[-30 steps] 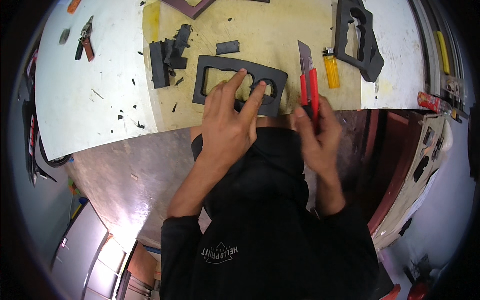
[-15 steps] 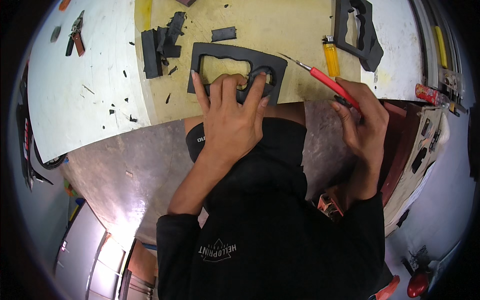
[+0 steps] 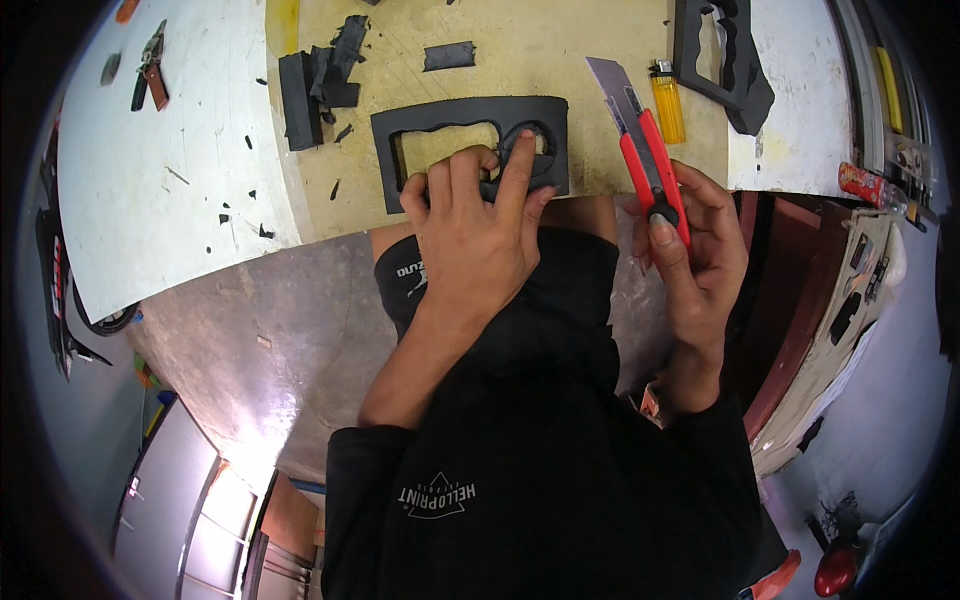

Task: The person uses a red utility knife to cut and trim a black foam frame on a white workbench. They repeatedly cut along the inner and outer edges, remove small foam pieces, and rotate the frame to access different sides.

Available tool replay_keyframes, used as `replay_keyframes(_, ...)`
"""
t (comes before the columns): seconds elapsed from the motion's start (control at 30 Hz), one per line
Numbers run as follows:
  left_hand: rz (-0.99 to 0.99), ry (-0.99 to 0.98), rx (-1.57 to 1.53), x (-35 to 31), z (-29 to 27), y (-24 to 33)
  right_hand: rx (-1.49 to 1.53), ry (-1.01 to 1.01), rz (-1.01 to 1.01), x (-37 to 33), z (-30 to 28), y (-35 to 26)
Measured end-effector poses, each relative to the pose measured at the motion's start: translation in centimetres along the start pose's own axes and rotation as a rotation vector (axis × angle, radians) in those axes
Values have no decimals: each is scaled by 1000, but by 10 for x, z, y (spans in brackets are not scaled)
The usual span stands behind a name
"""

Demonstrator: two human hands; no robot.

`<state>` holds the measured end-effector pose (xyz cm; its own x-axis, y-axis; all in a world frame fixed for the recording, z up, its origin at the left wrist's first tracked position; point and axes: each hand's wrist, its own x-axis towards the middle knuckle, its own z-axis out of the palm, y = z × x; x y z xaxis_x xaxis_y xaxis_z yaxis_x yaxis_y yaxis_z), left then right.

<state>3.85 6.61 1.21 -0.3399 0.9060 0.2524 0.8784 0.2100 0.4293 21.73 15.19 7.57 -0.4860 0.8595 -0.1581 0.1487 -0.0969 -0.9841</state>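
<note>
At the table's near edge lies a dark grey foam-like frame (image 3: 440, 113) with a long wavy-edged opening and a smaller round one. My left hand (image 3: 478, 225) grips its near side, index finger stretched to the round opening, the other fingers bent over the edge. To the right, my right hand (image 3: 708, 255) holds a red box cutter (image 3: 640, 150) upright off the table. Its blade is out and points away from me, and my thumb rests on the black slider. Some of the right fingers are hidden behind the handle.
Dark offcuts (image 3: 300, 100) lie left of the frame, with another strip (image 3: 449, 55) beyond it. A yellow lighter (image 3: 667, 105) is right of the blade, near a second dark frame (image 3: 695, 50). Pliers-like tool (image 3: 152, 75) at far left; red packet (image 3: 865, 183) at the right edge.
The box cutter has turned from slanting left to nearly upright, its broad blade side now showing. My left hand has shifted slightly right, and the frame has turned a little and moved nearer.
</note>
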Motion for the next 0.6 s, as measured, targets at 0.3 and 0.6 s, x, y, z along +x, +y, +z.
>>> replay_keyframes(0.3, 106, -128, 42, 7, -28, -16, -812, -131, -526, 26, -37, -20)
replay_keyframes(0.6, -59, -13, -91, -5, -7, 3, -1206, -341, -823, 64, -37, -36)
